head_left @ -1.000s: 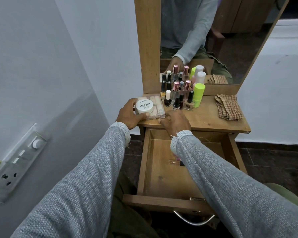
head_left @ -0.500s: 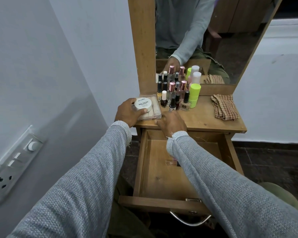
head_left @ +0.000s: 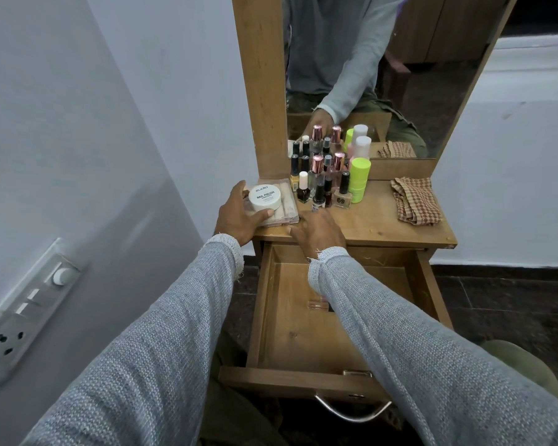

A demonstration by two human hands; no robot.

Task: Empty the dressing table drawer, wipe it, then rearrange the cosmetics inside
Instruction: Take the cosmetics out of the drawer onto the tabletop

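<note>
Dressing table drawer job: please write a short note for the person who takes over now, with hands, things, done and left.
Left hand grips the clear case with the white nail polish jar on it, at the tabletop's left edge.
Right hand rests at the front edge, holding nothing visible.
Bottles and checked cloth are on top.
Drawer is open; one small clear item remains inside.
Left: take it out, wipe, rearrange.

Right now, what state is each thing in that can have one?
drawer: pulled open, one small clear item left inside.
white jar: lid on, sitting on the clear case.
clear case: closed, gripped by the left hand.
right hand: resting on the tabletop edge, holding nothing.
nail polish bottles: upright, capped.
checked cloth: crumpled, untouched.
</note>
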